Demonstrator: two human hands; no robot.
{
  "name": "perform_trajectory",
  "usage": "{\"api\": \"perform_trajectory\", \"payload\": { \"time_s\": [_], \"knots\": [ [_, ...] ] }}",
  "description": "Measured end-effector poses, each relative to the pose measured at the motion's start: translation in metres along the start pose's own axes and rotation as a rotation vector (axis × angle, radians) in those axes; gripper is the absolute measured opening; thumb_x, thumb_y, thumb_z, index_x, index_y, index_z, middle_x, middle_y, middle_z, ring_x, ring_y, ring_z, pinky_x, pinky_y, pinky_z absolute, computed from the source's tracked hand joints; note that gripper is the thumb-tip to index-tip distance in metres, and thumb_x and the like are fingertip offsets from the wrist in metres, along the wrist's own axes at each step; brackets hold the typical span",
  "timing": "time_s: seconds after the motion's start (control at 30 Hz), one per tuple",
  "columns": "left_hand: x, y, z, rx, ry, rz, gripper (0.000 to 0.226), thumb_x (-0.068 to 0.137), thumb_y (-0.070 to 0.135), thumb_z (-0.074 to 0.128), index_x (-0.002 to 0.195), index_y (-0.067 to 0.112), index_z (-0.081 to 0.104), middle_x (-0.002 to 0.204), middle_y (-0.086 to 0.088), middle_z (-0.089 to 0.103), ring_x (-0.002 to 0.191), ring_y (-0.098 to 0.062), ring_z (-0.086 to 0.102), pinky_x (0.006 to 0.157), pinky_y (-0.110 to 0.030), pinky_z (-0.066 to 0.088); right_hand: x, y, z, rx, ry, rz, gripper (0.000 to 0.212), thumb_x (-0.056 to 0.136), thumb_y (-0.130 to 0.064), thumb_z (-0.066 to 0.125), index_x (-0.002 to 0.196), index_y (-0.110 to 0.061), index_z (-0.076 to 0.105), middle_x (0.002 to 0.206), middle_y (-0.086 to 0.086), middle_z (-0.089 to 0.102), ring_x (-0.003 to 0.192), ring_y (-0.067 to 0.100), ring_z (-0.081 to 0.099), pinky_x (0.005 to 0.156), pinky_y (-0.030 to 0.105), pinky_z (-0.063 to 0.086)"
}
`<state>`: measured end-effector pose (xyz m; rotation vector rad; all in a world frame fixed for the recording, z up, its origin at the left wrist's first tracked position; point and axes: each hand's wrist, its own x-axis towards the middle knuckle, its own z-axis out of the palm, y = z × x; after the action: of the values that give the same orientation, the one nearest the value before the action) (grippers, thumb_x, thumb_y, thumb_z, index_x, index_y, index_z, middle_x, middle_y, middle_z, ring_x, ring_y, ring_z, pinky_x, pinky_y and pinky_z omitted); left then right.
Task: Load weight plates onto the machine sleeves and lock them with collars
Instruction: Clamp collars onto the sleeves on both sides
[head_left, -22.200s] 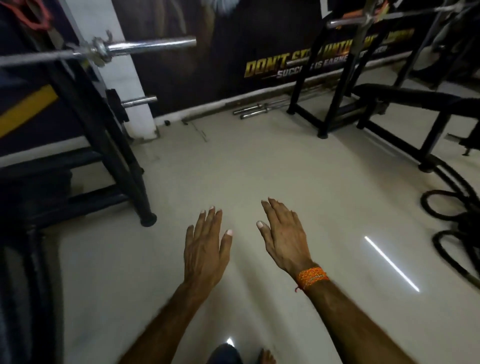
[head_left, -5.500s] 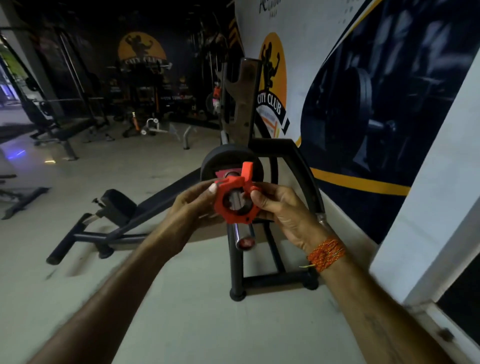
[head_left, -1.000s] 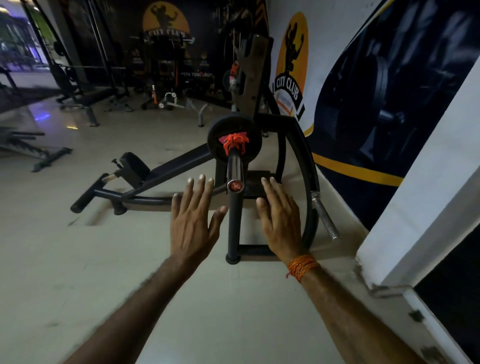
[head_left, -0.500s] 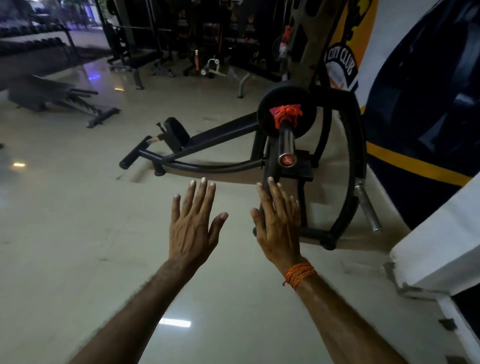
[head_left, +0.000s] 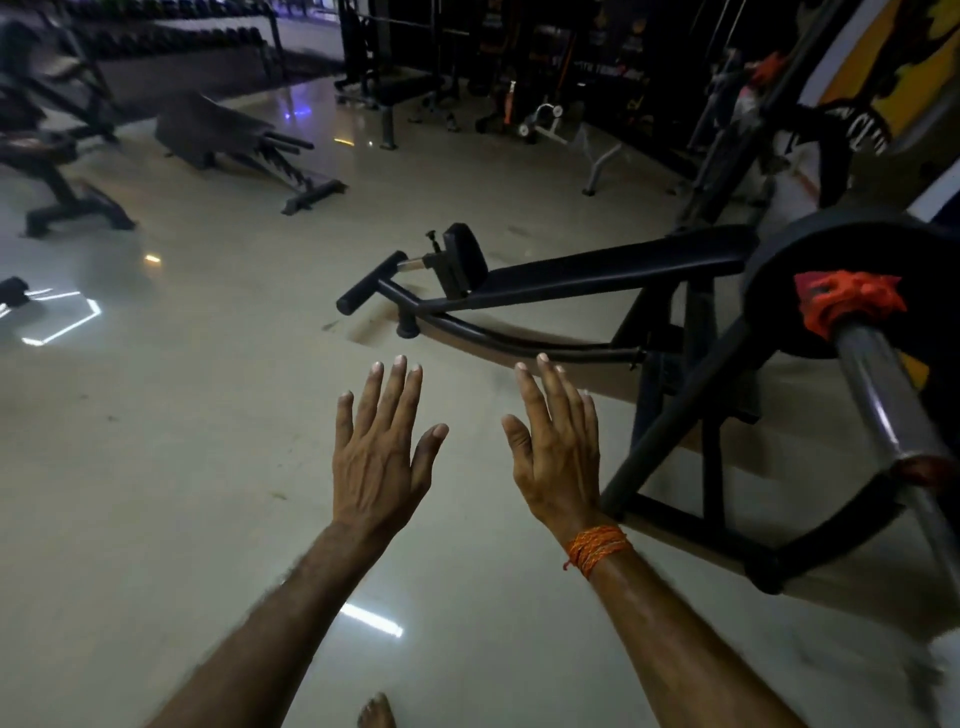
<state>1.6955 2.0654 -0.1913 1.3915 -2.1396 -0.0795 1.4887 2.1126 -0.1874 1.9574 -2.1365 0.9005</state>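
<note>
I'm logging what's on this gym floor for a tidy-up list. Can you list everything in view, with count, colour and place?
weight plate: one, black, on the sleeve at right
collar: one, red-orange, against the plate
sleeve: one, bare steel, pointing toward the camera at right
machine frame: one, black, right side, long pad reaching toward centre
benches: at least two, dark, far left; exact count unclear
dumbbell rack: one, dark, top left
floor: pale, glossy
wrist thread: orange, right wrist
bare foot: partly seen, bottom edge
left hand: open, empty, centre
right hand: open, empty, centre
</note>
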Motion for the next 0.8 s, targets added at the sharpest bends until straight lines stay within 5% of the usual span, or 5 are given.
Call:
{"api": "perform_trajectory", "payload": {
  "time_s": [0.3, 0.8],
  "knots": [
    [0.146, -0.170, -0.010, 0.101, -0.005, -0.065, 0.069, 0.104, 0.058, 0.023, 0.162, 0.022, 0.017, 0.170, 0.003, 0.011, 0.158, -0.019, 0.006, 0.126, -0.054, 0.016, 0.173, -0.087, 0.130, 0.059, -0.018, -0.011, 0.059, 0.108, -0.050, 0.028, 0.162, -0.027, 0.025, 0.172, 0.005, 0.021, 0.159, 0.024, 0.016, 0.127, 0.047, 0.004],
    [0.431, -0.424, 0.026, 0.253, 0.045, -0.233, 0.068, 0.105, 0.057, 0.022, 0.162, 0.022, 0.016, 0.171, 0.003, 0.014, 0.158, -0.018, 0.008, 0.125, -0.051, 0.017, 0.515, -0.164, 0.370, 0.163, -0.081, -0.159, 0.058, 0.109, -0.047, 0.028, 0.162, -0.024, 0.028, 0.171, 0.005, 0.023, 0.158, 0.026, 0.020, 0.128, 0.055, 0.011]
  ]
}}
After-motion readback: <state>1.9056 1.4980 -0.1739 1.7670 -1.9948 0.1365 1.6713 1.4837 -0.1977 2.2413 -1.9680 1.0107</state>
